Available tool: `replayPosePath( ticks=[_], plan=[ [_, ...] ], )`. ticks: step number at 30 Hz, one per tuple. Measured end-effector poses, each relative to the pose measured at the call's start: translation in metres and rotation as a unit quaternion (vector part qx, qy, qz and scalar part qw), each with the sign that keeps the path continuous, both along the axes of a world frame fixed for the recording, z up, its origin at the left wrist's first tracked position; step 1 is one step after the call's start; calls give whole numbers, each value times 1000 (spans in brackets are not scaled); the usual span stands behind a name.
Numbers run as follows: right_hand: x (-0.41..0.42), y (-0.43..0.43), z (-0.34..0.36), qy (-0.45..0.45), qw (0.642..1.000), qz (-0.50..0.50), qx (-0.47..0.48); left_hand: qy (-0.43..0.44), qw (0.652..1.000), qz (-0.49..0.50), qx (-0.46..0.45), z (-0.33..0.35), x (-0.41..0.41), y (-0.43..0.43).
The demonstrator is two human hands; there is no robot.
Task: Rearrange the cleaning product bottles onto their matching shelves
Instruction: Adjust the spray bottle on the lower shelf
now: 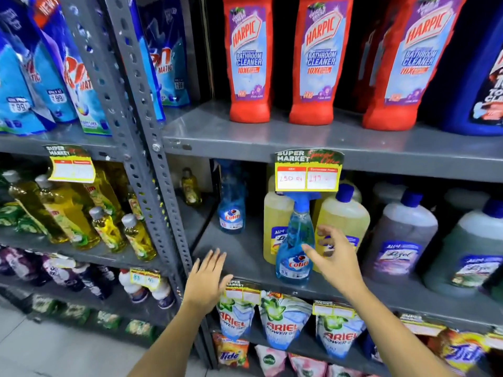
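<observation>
Centrally, blue spray bottle (295,246) upright at the front edge of the middle grey shelf (245,257), lower centre of the frame, just in front of two yellow cleaner jugs (344,221). Right hand (333,257) at its right side, fingers (325,232) spread wide and curled a little, thumb tip near or touching the bottle's label; whether there is real contact cannot be told, and nothing gripped. Left hand (205,278) lower and to the left, flat and open with fingers together, empty, hovering over the shelf's front lip well apart from the bottle. Second blue spray bottle (231,202) farther back on the same shelf, left of the jugs, upright. Yellow price tag (307,172) hanging from the shelf edge above, partly covering the front bottle's trigger. To the right, a purple jug (402,235) and a green jug (468,248). Across the top of the frame, three red bathroom cleaner bottles (249,61) in a row. At left, small yellow dish liquid bottles (109,229); below, detergent pouches (284,319).
</observation>
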State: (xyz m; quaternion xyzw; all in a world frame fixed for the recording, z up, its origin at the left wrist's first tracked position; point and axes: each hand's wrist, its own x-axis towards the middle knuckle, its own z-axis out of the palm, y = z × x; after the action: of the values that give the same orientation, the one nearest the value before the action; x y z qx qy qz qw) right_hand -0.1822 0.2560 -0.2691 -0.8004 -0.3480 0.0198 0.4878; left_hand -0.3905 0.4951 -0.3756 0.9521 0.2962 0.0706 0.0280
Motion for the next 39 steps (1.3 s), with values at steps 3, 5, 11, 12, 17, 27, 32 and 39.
replayPosePath(
  ticks=[3,5,11,12,17,27,32,39],
  plan=[
    [3,6,-9,49,997,44,-30,0,1000,12,-21,-14,0,4],
    [3,10,-14,77,994,56,-51,-15,1000,15,-24,-17,2,3],
    [-13,29,-38,103,991,46,-71,-43,999,8,-26,-26,1,0],
    [-18,34,-38,96,992,42,-71,-47,998,8,-27,-27,2,0],
    [-46,65,-39,45,994,48,-90,-75,997,-4,-26,-31,2,2],
    [-65,144,-35,46,994,61,-84,-138,989,-34,-43,-40,-1,10],
    [-62,169,-33,66,993,56,-81,-152,987,-29,-47,-40,-1,10],
    [-74,189,-32,56,992,54,-101,-150,986,-15,-67,-39,0,10]
  ],
)
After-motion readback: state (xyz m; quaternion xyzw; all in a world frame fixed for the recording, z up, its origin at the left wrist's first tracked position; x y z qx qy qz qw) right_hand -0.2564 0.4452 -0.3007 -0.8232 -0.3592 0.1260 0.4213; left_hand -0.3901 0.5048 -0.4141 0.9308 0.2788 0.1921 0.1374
